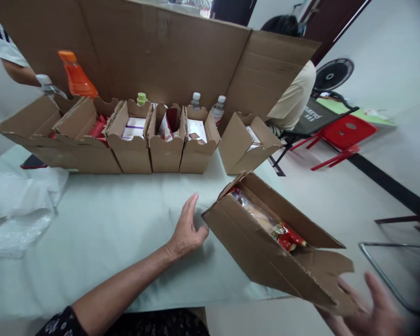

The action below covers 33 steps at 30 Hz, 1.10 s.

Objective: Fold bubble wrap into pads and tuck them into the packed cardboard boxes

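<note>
A narrow cardboard box [259, 252] lies tilted across the near right of the table, one end past the table edge. Inside it are a clear-wrapped food packet [257, 212] and a red and gold packet [289, 237]. My right hand [371, 310], slightly blurred, is at the box's near end, with fingers against and partly behind the cardboard and the thumb raised. Close to the far left corner of that box, my left hand [187, 233] is open above the cloth, fingers up and thumb apart, holding nothing.
Several similar cardboard boxes [133, 151] with packets stand in a row before a tall cardboard screen [161, 51]. An orange bottle [77, 77] rises behind them. Clear bubble wrap [21, 210] lies left on the pale tablecloth [126, 214]. Beyond are a person [294, 95] and a red stool [350, 133].
</note>
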Each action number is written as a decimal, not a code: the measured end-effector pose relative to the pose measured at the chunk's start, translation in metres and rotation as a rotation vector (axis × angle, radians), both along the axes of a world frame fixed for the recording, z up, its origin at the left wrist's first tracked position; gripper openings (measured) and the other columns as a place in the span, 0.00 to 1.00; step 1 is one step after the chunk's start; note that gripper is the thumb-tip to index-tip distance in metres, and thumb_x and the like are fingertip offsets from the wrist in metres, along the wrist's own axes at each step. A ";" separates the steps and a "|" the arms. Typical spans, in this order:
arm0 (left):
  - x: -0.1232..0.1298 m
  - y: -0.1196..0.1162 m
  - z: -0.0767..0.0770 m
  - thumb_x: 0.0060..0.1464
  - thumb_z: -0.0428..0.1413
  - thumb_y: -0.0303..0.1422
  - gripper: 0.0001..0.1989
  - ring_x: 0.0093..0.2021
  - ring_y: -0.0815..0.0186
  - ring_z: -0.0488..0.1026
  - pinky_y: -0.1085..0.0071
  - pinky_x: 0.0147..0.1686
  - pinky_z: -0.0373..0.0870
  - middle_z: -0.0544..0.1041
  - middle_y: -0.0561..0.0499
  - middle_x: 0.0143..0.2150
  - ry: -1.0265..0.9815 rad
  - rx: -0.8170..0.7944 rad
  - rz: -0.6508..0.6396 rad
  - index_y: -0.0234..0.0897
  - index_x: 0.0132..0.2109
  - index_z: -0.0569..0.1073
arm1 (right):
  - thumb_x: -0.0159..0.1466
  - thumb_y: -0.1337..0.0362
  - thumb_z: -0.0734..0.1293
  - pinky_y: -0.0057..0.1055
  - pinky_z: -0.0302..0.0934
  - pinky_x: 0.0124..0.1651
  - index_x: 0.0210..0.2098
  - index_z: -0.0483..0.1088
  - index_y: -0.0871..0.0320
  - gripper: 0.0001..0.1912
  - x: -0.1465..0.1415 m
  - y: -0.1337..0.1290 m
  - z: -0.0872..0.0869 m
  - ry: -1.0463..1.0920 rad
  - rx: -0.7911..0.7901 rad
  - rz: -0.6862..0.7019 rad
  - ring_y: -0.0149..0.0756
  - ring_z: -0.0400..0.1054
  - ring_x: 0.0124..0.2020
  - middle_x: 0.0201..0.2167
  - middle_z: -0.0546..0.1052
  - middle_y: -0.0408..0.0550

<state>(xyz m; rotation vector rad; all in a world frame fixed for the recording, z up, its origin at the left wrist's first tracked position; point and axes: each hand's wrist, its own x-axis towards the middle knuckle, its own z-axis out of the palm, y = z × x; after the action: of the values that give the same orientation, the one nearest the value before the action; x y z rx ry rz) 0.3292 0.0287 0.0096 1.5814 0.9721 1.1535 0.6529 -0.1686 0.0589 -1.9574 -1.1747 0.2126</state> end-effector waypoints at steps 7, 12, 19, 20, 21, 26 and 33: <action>0.012 0.000 0.001 0.48 0.61 0.33 0.45 0.74 0.44 0.57 0.46 0.73 0.55 0.61 0.38 0.74 -0.147 -0.186 -0.163 0.36 0.72 0.58 | 0.53 0.45 0.77 0.55 0.70 0.58 0.47 0.78 0.56 0.28 -0.044 0.037 -0.031 0.066 -0.042 0.137 0.62 0.75 0.55 0.45 0.83 0.54; -0.047 -0.010 -0.005 0.52 0.60 0.34 0.40 0.72 0.49 0.62 0.52 0.68 0.66 0.64 0.40 0.72 -0.240 -0.154 0.072 0.41 0.70 0.59 | 0.55 0.50 0.77 0.55 0.70 0.58 0.43 0.79 0.50 0.19 -0.091 0.096 -0.026 0.100 0.109 0.324 0.57 0.75 0.52 0.43 0.82 0.51; -0.136 -0.010 -0.005 0.53 0.61 0.31 0.32 0.65 0.54 0.70 0.53 0.67 0.69 0.72 0.45 0.63 -0.230 -0.048 0.442 0.47 0.65 0.67 | 0.59 0.47 0.75 0.54 0.69 0.60 0.47 0.77 0.52 0.22 -0.170 0.201 -0.023 0.226 0.057 0.732 0.54 0.74 0.53 0.42 0.81 0.53; -0.143 -0.005 -0.006 0.53 0.61 0.31 0.31 0.66 0.54 0.70 0.52 0.67 0.68 0.72 0.45 0.63 -0.231 -0.041 0.469 0.47 0.64 0.67 | 0.60 0.48 0.75 0.53 0.68 0.61 0.48 0.76 0.52 0.22 -0.179 0.216 -0.024 0.250 0.066 0.763 0.53 0.74 0.54 0.44 0.81 0.53; -0.149 0.001 -0.006 0.52 0.61 0.31 0.31 0.66 0.53 0.69 0.52 0.67 0.69 0.72 0.45 0.64 -0.234 -0.040 0.493 0.46 0.64 0.67 | 0.60 0.48 0.74 0.52 0.68 0.62 0.48 0.76 0.53 0.21 -0.186 0.229 -0.026 0.272 0.075 0.788 0.51 0.74 0.54 0.46 0.81 0.53; -0.160 0.028 -0.002 0.53 0.62 0.34 0.35 0.70 0.49 0.66 0.50 0.66 0.70 0.69 0.42 0.68 -0.215 -0.086 0.526 0.43 0.67 0.65 | 0.58 0.47 0.75 0.50 0.69 0.57 0.43 0.75 0.55 0.21 -0.197 0.282 -0.038 0.350 0.064 0.774 0.49 0.76 0.49 0.45 0.82 0.53; -0.148 0.035 0.001 0.55 0.59 0.35 0.41 0.75 0.47 0.57 0.48 0.67 0.68 0.62 0.40 0.74 -0.107 -0.127 0.478 0.43 0.74 0.57 | 0.57 0.48 0.76 0.42 0.72 0.45 0.41 0.71 0.54 0.21 -0.196 0.295 -0.041 0.490 0.065 0.659 0.43 0.75 0.38 0.35 0.80 0.47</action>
<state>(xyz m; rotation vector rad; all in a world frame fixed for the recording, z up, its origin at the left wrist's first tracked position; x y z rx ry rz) 0.1807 0.0638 0.0102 1.2038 1.3674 1.4496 0.4571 0.1269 0.0181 -1.2896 -1.4154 0.9243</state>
